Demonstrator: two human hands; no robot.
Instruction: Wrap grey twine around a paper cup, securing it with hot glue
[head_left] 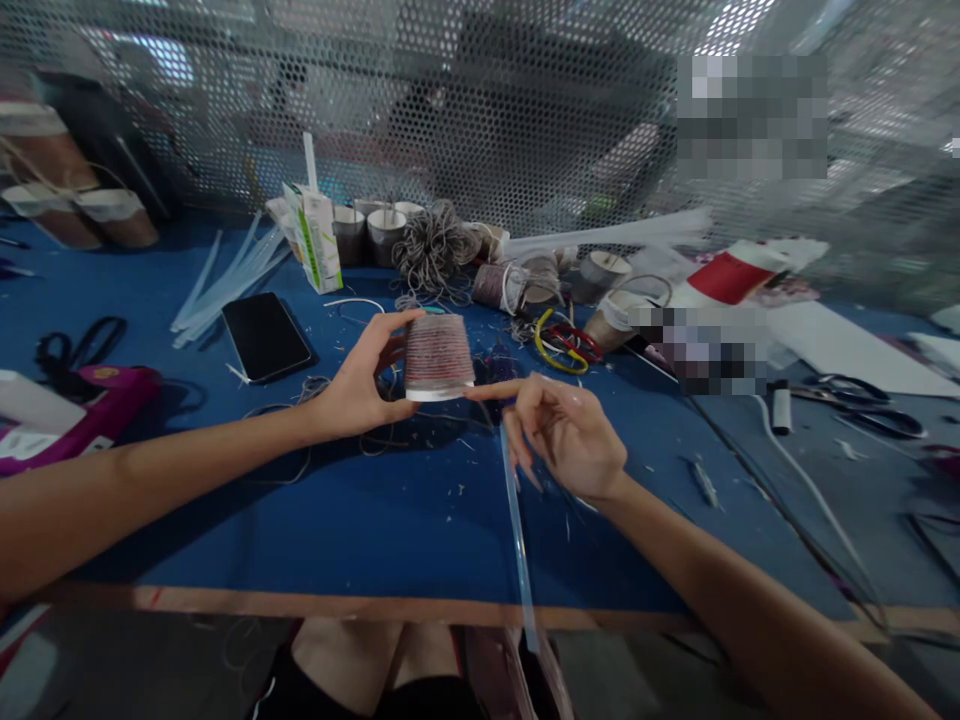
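Note:
My left hand point(367, 375) grips a cup point(439, 352) wrapped in reddish-grey cord, fingers on top and thumb beneath. The cup's white rim faces down, and it is held above the table. With its index finger stretched out, my right hand point(566, 435) touches the right end of that rim; its other fingers are loosely bent, with nothing visible in them. Just behind that hand is a dark purple object point(501, 368), partly hidden. A clear glue stick point(519, 540) runs from near it over the table's front edge. Loose cord point(379, 440) lies under the cup.
Cord-wrapped cups point(386, 235), a tangle of grey cord point(436, 250) and a drink carton point(319, 240) line the back. Left are a phone point(266, 335), glue sticks point(232, 285) and a magenta glue gun point(97, 410). Scissors point(862, 400) lie right. A perforated metal screen point(480, 110) stands behind.

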